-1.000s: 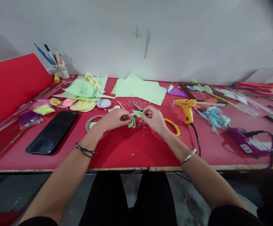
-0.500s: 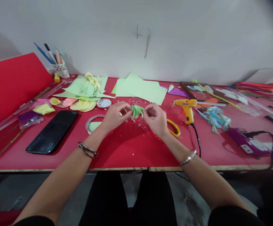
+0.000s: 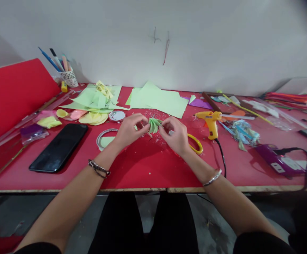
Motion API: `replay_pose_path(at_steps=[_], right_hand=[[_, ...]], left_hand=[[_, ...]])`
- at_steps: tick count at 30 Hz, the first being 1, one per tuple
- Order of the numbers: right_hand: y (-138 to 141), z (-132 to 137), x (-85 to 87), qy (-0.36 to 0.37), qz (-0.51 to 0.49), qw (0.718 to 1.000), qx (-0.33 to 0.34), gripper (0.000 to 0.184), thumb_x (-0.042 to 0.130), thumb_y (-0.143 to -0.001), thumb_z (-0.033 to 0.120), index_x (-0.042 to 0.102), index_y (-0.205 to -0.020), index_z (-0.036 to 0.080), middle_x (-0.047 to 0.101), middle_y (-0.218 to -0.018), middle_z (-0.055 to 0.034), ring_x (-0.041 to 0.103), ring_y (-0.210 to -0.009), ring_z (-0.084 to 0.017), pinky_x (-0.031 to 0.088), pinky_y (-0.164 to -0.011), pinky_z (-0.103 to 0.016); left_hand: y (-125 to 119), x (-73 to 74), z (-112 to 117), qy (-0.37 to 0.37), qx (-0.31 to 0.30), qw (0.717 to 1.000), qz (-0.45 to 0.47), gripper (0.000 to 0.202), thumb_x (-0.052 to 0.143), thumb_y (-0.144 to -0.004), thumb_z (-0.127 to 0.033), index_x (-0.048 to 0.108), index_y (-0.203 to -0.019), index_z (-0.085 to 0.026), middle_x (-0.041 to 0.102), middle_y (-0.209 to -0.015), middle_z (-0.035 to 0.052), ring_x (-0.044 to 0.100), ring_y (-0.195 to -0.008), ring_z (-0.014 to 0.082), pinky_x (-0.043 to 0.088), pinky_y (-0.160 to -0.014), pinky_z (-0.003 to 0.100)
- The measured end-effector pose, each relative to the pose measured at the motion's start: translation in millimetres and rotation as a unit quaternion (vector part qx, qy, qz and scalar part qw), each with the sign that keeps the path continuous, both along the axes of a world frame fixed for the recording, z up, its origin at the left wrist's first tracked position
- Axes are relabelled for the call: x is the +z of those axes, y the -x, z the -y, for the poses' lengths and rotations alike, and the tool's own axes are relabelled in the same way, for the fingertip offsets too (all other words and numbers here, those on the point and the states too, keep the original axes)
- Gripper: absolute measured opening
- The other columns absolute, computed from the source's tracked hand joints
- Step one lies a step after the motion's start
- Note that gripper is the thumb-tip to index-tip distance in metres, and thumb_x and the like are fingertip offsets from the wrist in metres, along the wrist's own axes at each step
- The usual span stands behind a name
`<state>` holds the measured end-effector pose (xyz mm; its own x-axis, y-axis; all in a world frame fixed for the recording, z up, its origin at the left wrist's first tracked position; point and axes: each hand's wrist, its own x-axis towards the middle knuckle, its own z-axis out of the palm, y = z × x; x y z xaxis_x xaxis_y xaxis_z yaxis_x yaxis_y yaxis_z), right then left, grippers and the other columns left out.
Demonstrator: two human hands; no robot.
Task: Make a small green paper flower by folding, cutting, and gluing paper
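My left hand (image 3: 129, 129) and my right hand (image 3: 175, 134) meet over the middle of the red table (image 3: 148, 169). Between their fingertips they pinch a small fringed green paper piece (image 3: 153, 125) wound on a thin stick. Both hands are closed on it, held a little above the tabletop. Yellow-handled scissors (image 3: 195, 143) lie just right of my right hand. A yellow glue gun (image 3: 210, 121) stands further right with its black cord running off the front edge.
A black phone (image 3: 59, 147) lies at the left. Green paper sheets (image 3: 158, 99) and a pile of cut paper (image 3: 96, 100) sit behind the hands. A pen cup (image 3: 68, 77) stands at back left. A round lid (image 3: 104, 138), a purple power strip (image 3: 280, 160) and craft scraps (image 3: 240, 132) are nearby.
The hands have lifted the green paper piece slightly and turned it, so its fringe now fans upward. The scissors that were by my right hand a second ago lie on the table.
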<state>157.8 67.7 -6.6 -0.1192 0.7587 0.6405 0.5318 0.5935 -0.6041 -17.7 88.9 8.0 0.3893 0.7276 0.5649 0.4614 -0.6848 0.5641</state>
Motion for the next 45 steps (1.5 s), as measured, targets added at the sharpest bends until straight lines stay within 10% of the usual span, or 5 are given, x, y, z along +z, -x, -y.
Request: replay_pose_path(at_steps=[27, 45], right_hand=[[-1.3, -4.0, -8.0, 0.066, -0.055, 0.993, 0.084, 0.008, 0.051, -0.074, 0.016, 0.044, -0.074, 0.02, 0.055, -0.071, 0.002, 0.057, -0.06, -0.009, 0.047, -0.06, -0.024], [-1.5, -5.4, -4.8, 0.041, 0.03, 0.997, 0.055, 0.011, 0.051, -0.069, 0.012, 0.044, -0.069, 0.02, 0.045, -0.063, 0.0034, 0.043, -0.053, -0.008, 0.039, -0.054, -0.022]], left_hand=[[-8.2, -10.3, 1.0, 0.007, -0.001, 0.997, 0.081, 0.012, 0.054, -0.075, -0.014, 0.051, -0.086, -0.016, 0.056, -0.075, -0.0003, 0.053, -0.064, 0.0065, 0.045, -0.058, 0.017], [-3.5, -8.2, -0.6, -0.139, 0.0, 0.99, -0.017, 0.011, 0.053, -0.082, -0.02, 0.059, -0.09, -0.014, 0.059, -0.086, 0.0045, 0.055, -0.081, 0.0118, 0.045, -0.073, 0.024]])
